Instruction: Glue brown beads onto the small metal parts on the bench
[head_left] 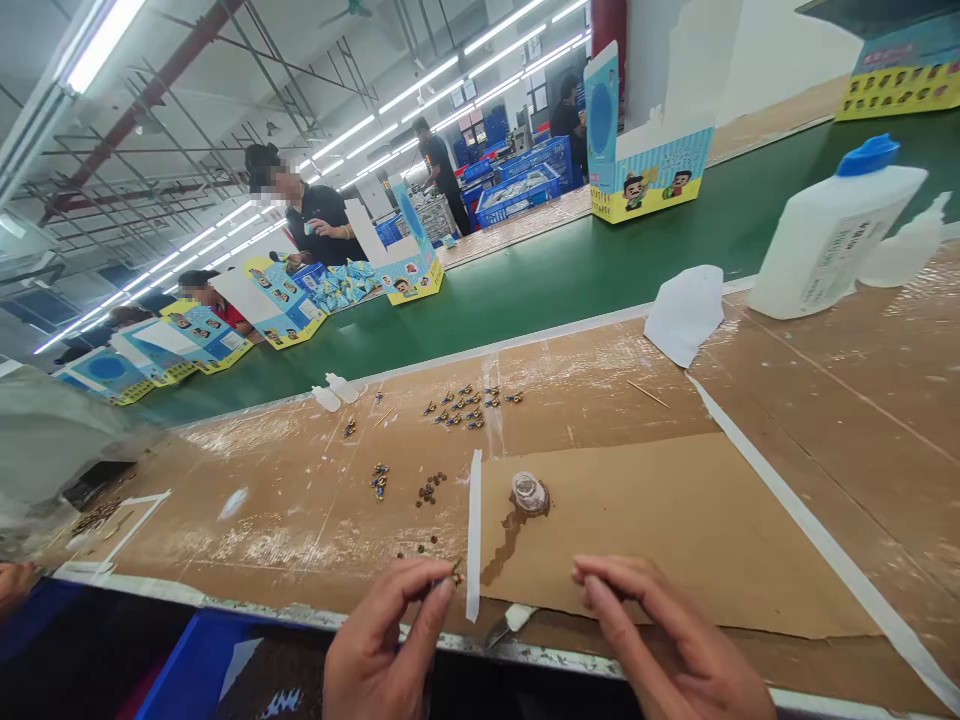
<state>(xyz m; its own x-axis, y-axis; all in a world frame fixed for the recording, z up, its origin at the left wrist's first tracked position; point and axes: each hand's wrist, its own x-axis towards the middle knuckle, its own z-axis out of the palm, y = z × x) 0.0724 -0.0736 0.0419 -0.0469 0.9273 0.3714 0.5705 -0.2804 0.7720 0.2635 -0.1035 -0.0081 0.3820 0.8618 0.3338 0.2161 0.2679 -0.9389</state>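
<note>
Cardboard-covered worktop (750,520) carries finished pieces (469,408) mid-frame; left hand (390,640) fingers clamp one small part (455,573), right hand (667,650) fingers together, empty.

Just one view here, off your head cam, so nothing overlaps with a second angle. It sits right above the near edge of the brown cardboard-covered workbench (825,400), tilted forward and down, close enough that your left hand (390,640) and right hand (660,640) get cut off by the bottom of the frame. It faces across the bench to the green conveyor belt (570,270) past its far edge, and the wide lens catches the ceiling strip lights (97,45) too.
</note>
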